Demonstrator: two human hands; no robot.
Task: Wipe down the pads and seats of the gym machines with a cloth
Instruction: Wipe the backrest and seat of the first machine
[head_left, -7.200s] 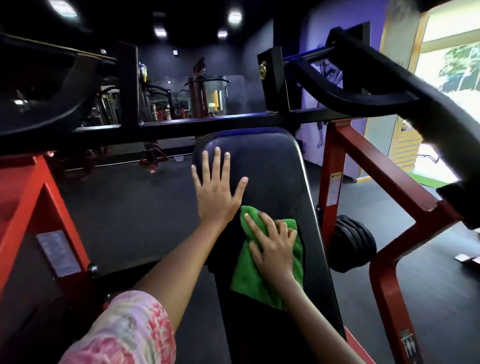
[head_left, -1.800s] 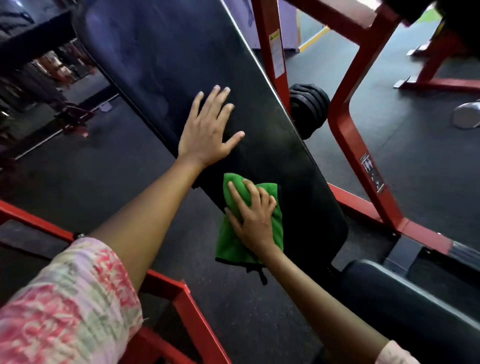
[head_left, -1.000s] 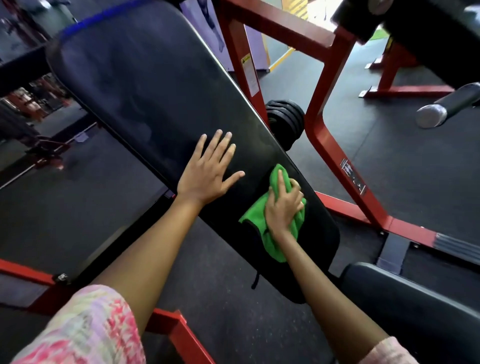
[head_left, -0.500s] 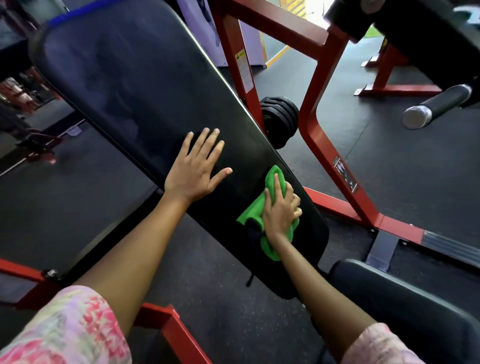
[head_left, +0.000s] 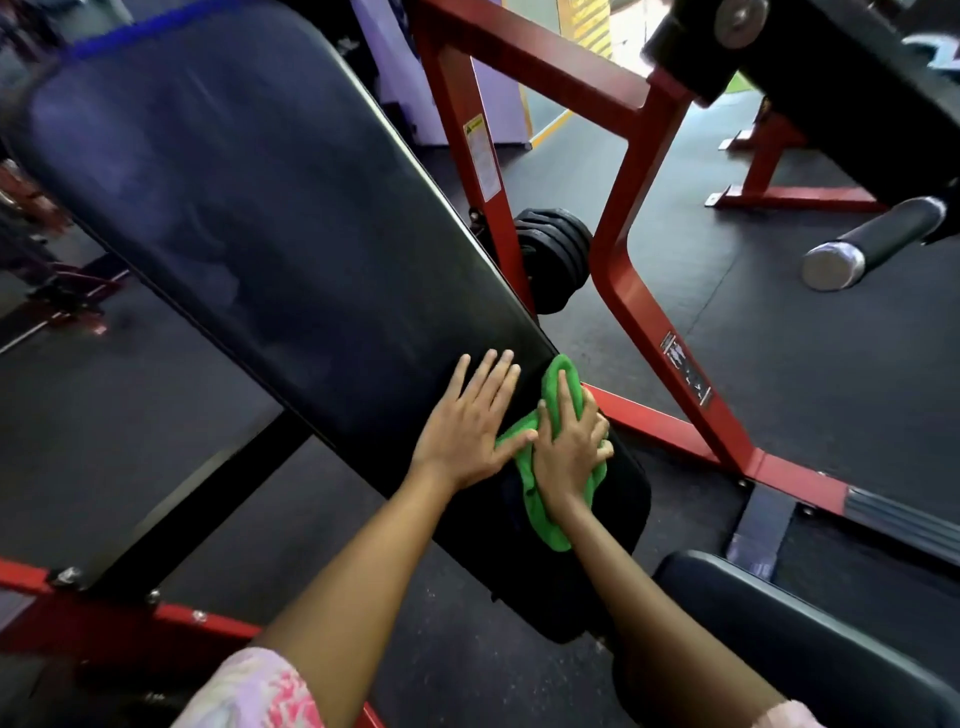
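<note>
Green cloth (head_left: 556, 457) x1 under R hand (head_left: 569, 447) grip, L hand (head_left: 467, 431) flat on 1 back pad (head_left: 270, 208).

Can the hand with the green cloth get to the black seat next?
Probably yes. The right hand presses the green cloth on the back pad's lower end, and the seat lies just below and to its right, with nothing visible between them.

I see dark rubber floor (head_left: 779, 364) beyond my hands, a red steel frame (head_left: 623, 291) just right of them, black weight plates (head_left: 553, 249) beyond, a purple wall (head_left: 400, 78) farther off, daylight top right.
</note>
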